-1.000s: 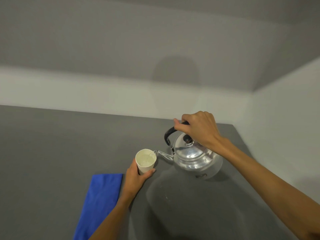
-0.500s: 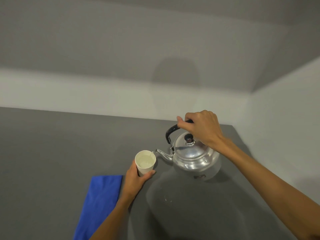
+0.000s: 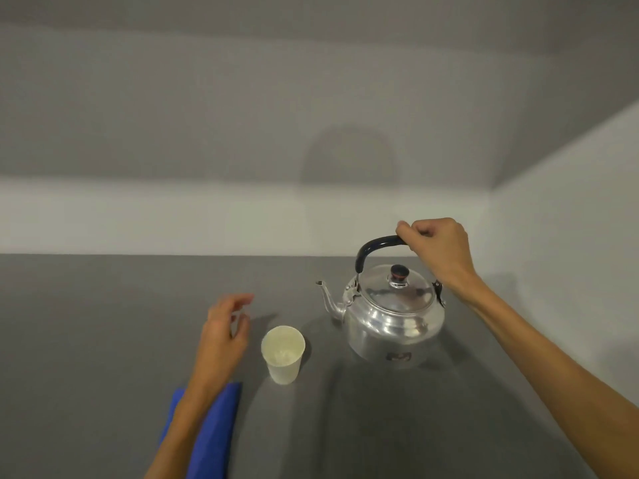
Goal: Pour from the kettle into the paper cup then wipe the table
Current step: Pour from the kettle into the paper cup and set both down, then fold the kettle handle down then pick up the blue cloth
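Note:
A shiny metal kettle (image 3: 394, 319) stands upright on the grey table (image 3: 103, 340), spout pointing left. My right hand (image 3: 437, 250) is closed around its black handle from above. A white paper cup (image 3: 283, 354) with liquid inside stands alone to the left of the kettle. My left hand (image 3: 221, 333) hovers just left of the cup, fingers apart, holding nothing. A blue cloth (image 3: 214, 430) lies on the table under my left forearm, which hides part of it.
The table ends at a pale wall (image 3: 173, 219) behind and another wall (image 3: 570, 254) on the right, close to the kettle.
The kettle went from tilted with its spout at the cup to upright and further right. My left hand let go of the cup and drew away to the left.

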Demonstrator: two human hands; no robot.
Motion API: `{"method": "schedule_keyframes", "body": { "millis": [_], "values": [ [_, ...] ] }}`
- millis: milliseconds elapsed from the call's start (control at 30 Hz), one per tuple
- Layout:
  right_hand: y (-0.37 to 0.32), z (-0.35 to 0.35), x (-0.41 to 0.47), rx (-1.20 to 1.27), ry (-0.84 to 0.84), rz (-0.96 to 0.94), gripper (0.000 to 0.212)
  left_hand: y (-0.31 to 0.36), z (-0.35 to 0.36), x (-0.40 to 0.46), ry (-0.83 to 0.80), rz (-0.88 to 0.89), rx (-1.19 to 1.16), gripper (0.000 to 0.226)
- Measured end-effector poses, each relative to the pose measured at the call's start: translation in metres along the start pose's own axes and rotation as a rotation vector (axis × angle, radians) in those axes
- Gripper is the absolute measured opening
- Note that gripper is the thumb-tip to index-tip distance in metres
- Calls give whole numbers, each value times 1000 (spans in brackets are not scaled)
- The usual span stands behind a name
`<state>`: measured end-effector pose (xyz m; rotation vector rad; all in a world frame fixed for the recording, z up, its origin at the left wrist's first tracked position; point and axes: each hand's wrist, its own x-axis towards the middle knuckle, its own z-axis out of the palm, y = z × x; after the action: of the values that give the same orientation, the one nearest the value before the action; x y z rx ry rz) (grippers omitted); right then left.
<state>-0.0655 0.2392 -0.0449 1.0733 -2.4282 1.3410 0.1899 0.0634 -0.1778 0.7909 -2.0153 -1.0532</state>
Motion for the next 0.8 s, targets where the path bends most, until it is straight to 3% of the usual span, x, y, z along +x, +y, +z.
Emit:
{"method": "schedule_keyframes", "body": {
  "millis": [100, 333, 500, 800],
  "values": [
    [1, 6, 8, 2, -2, 17, 49, 52, 14, 29, -47, 87, -66, 18],
    [11, 42, 25, 8, -9, 21, 47, 123, 89, 90, -302, 198, -71, 39],
    [43, 68, 28, -22, -29, 87, 50, 113, 146, 105, -383, 104, -69, 52],
    [87, 118, 56, -42, -48, 137, 47, 60, 199, 151, -276, 82, 105, 63]
  ]
}}
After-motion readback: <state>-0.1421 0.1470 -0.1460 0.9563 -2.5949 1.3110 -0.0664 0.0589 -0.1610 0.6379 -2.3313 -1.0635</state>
